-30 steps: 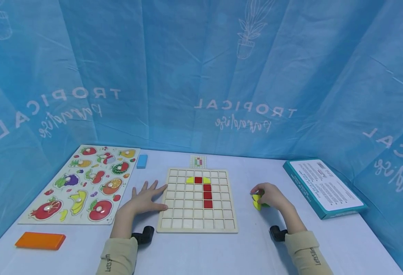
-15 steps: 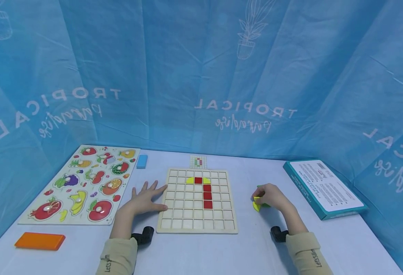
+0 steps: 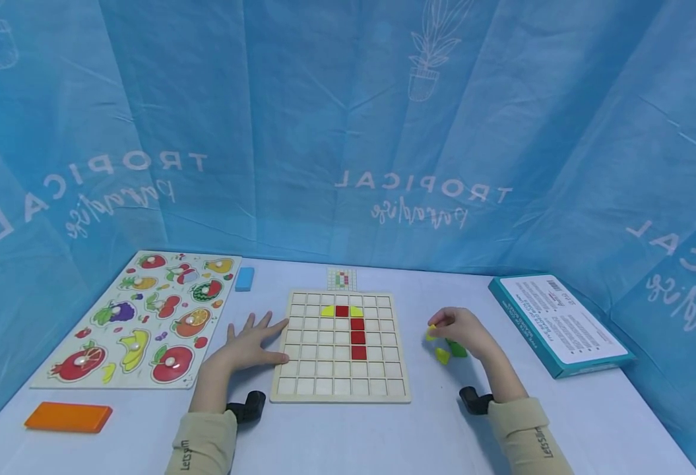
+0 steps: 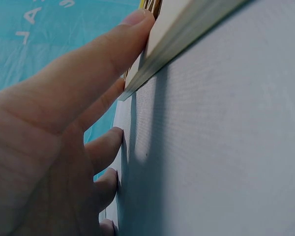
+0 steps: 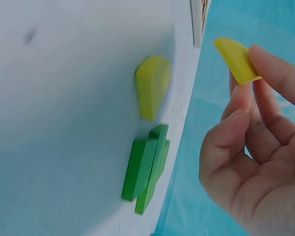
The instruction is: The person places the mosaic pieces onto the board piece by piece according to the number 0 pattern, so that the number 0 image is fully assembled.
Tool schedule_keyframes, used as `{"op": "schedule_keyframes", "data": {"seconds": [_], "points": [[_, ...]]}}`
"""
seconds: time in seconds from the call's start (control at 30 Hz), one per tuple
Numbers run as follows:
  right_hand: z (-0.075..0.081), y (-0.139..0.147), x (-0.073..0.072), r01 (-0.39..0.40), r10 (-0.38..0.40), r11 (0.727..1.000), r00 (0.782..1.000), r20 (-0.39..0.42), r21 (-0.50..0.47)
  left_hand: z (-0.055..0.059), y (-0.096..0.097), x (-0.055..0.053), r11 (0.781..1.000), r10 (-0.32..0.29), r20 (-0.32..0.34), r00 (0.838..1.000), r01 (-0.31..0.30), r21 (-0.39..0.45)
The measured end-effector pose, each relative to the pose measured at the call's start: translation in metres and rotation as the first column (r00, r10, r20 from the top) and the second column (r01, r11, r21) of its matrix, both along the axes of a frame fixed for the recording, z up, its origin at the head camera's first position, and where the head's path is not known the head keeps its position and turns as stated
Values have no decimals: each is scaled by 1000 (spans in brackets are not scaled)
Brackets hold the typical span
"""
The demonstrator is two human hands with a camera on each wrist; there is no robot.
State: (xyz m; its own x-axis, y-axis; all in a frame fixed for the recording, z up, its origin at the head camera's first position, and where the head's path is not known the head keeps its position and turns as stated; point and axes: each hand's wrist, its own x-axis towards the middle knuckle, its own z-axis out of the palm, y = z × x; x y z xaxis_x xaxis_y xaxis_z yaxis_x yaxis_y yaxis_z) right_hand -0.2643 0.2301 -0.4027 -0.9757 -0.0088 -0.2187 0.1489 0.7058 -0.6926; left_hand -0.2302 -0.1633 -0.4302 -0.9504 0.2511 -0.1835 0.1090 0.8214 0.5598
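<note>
My left hand (image 3: 248, 346) lies with fingers spread, its thumb and index fingertip touching the left edge of a wooden grid board (image 3: 315, 373). Several red squares (image 3: 357, 337) sit in the board's cells, with a yellow quarter-round tile (image 3: 328, 311) on either side of the top one. To the right of the board, my right hand (image 3: 466, 333) pinches another yellow quarter-round tile (image 5: 238, 61) between thumb and fingers, raised off the table. Below that hand, a loose yellow tile (image 5: 152, 87) and several green tiles (image 5: 140, 167) lie on the white cloth.
Behind the board lies a small pattern card (image 3: 342, 279). A fruit peg puzzle (image 3: 163, 330) is at left, with a blue block (image 3: 245, 279) and an orange block (image 3: 68, 417) near it. On the right lies a teal box (image 3: 561, 326). A blue curtain (image 3: 300, 132) hangs behind.
My right hand has picked a yellow tile out of the small pile and moved slightly up and left. More of the green tiles now shows. The left hand stays still.
</note>
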Motion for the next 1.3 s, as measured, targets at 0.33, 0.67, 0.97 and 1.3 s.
{"op": "schedule_keyframes", "data": {"seconds": [0.33,0.67,0.97,1.3], "points": [[-1,-5,-3,74,-68,992,996,58,-103,-3,0,0,1000,10,5,1000,-10,1],[0,-10,-2,2,13,973,998,62,-232,-1,0,0,1000,8,7,1000,-8,6],[0,-17,-2,-38,53,955,998,42,-295,-1,1,0,1000,7,7,1000,-7,10],[1,-22,-3,-29,54,947,996,68,-320,-2,0,-2,1000,2,3,1000,-2,7]]}}
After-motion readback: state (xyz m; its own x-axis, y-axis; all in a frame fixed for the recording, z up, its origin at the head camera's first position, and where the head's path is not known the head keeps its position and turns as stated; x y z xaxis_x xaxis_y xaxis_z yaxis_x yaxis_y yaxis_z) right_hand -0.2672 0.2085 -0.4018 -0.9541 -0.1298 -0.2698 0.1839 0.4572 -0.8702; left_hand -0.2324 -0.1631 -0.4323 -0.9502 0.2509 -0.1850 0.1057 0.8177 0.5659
